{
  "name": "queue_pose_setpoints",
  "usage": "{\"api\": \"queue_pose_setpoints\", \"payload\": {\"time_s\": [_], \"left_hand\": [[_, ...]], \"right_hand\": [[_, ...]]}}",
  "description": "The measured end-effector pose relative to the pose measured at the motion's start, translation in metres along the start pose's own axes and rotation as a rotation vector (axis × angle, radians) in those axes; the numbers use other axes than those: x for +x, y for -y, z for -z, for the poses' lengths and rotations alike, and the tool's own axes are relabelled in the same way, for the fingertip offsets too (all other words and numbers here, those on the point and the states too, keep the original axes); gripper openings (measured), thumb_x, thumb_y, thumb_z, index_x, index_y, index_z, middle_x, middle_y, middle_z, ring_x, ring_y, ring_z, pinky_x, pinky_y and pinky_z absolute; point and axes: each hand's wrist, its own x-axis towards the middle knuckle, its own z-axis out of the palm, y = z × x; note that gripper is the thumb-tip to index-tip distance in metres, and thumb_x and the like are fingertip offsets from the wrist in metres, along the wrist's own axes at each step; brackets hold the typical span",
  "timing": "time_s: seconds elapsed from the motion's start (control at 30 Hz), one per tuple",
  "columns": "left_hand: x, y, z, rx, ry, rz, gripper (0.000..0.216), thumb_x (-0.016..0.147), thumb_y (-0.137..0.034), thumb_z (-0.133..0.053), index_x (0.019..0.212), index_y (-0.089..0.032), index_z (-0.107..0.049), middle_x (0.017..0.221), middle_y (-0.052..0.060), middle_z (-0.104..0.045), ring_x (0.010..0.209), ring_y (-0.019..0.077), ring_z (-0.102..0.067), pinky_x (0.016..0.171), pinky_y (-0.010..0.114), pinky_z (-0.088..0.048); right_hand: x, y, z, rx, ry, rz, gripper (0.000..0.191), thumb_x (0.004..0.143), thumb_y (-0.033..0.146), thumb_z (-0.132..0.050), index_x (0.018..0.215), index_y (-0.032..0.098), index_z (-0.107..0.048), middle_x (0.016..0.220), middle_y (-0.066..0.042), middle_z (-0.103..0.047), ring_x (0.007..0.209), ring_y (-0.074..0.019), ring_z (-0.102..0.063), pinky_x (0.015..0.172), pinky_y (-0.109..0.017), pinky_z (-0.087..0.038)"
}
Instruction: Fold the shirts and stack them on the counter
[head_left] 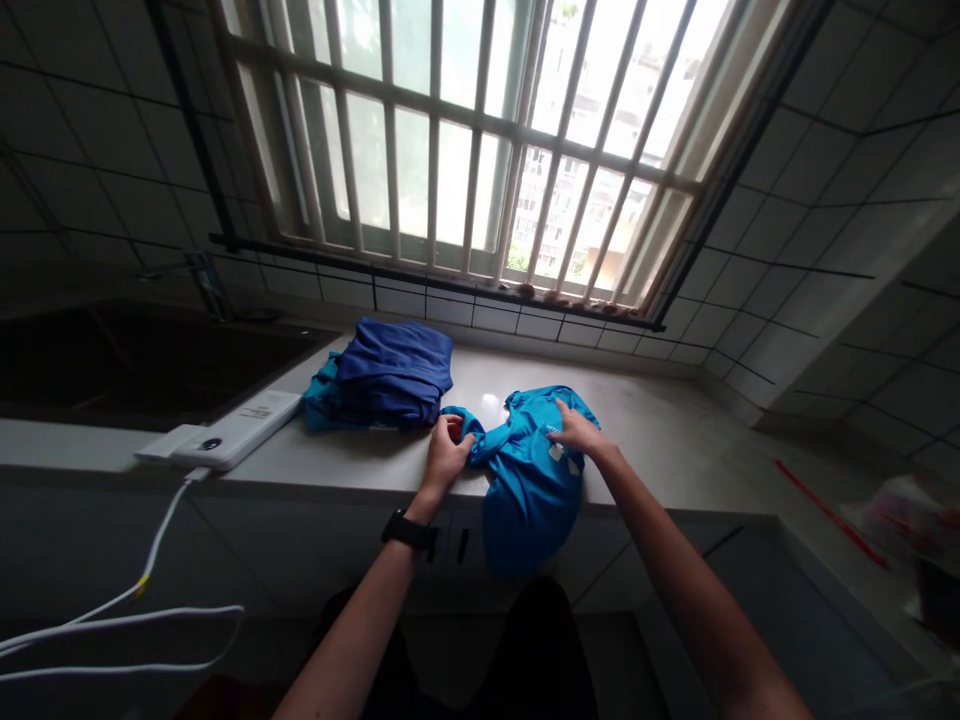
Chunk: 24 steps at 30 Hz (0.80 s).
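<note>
The barred window (480,130) was the biggest thing, cut off at the top, and its glare made the buildings outside hard to see. Below it ran the pale counter (660,440), with its right end in shadow. The sink (150,350) was cut off at the left and too dark to see into. The person's legs (555,650) were just a black shape at the bottom.

The bright blue cloth (536,470) lay at the front of the counter, and its lower part hung over the edge. Its folds hid its full shape. Just left of it sat a dark blue cloth (394,370), folded up, with some lighter blue cloth (321,395) poking out at its left side. The white cord (161,540) ran out of view at the left. It was plugged into a white box (247,430) near the sink.

The left hand (448,450) pinched a twisted end of the bright blue cloth, and something red by its fingers was too small to name. The right hand (577,428) lay on the same cloth with its fingers spread, not gripping. Some of its fingers were hidden. The black watch (409,530) was on the left wrist, its face out of sight.
</note>
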Motion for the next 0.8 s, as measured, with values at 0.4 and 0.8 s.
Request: {"api": "queue_pose_setpoints", "payload": {"time_s": [0.4,0.8], "left_hand": [[0.001,-0.003,0.001,0.060,-0.083,0.060,0.010,0.086,-0.027,-0.057,0.090,-0.025,-0.048,0.089,0.002,-0.058,0.092,0.0219,-0.061,0.090,0.035,-0.050],[-0.013,-0.024,0.012,-0.030,0.132,-0.056,0.021,0.071,-0.019,-0.058,0.053,-0.021,-0.048,0.120,0.011,-0.068,0.117,0.0303,-0.060,0.104,0.044,-0.048]], "right_hand": [[-0.027,-0.014,0.016,-0.065,-0.110,-0.109,0.021,0.082,0.018,-0.053,0.083,0.016,-0.074,0.091,-0.011,-0.071,0.084,-0.0236,-0.065,0.069,-0.029,-0.044],[-0.028,0.006,-0.004,0.111,-0.004,0.152,0.071,0.089,0.044,-0.069,0.153,0.021,-0.049,0.153,-0.015,-0.055,0.144,-0.0341,-0.047,0.112,-0.041,-0.043]]}}
